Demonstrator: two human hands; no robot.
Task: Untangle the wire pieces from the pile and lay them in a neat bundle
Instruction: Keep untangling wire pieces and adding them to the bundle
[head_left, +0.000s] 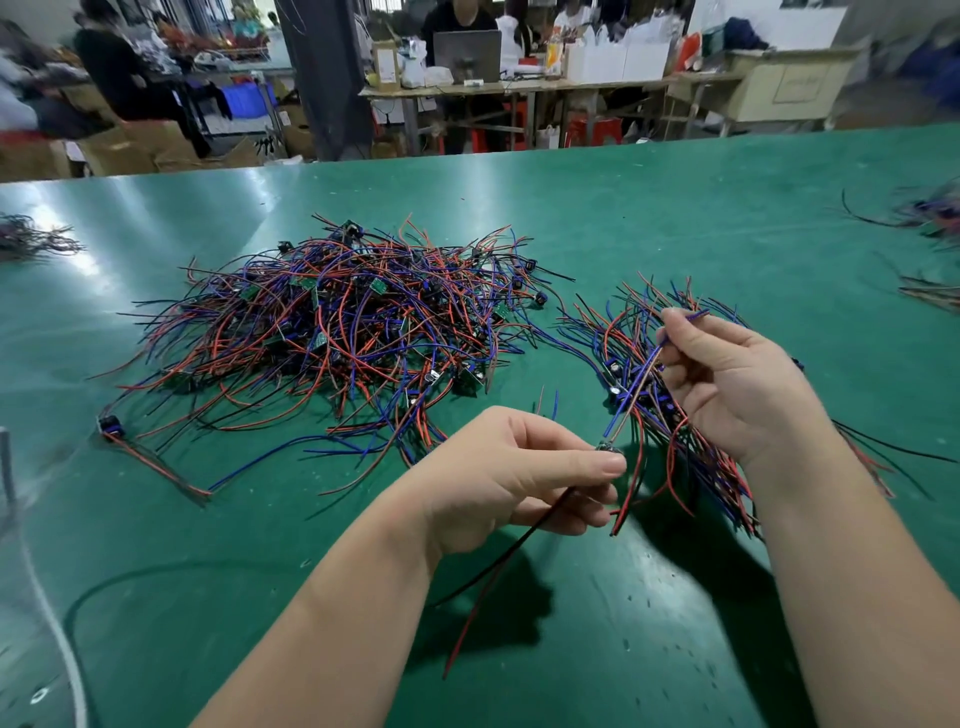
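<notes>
We hold one wire piece stretched between our hands above the near right part of the table. The left hand pinches its small dark component between thumb and forefinger, with the other fingers curled. The right hand pinches the far ends of its blue and pale wires, raised just over the bundle. A black and a red lead trail from the left hand toward us, hanging over the table.

The bundle lies under and beside the right hand, its red, blue and black wires running roughly one way and fanning out at the far end. Left of it, a little apart, sits the big tangled pile, with small green boards and black connectors mixed in.

Everything rests on a green table mat, shiny with glare at the far left. Smaller wire heaps lie at the far left edge and the far right edge, and a white cable curves along the near left.

Beyond the table, a bench carries a laptop and open white boxes whose contents we cannot make out. Cardboard cartons stand on the floor at the left, and people are at the benches.
</notes>
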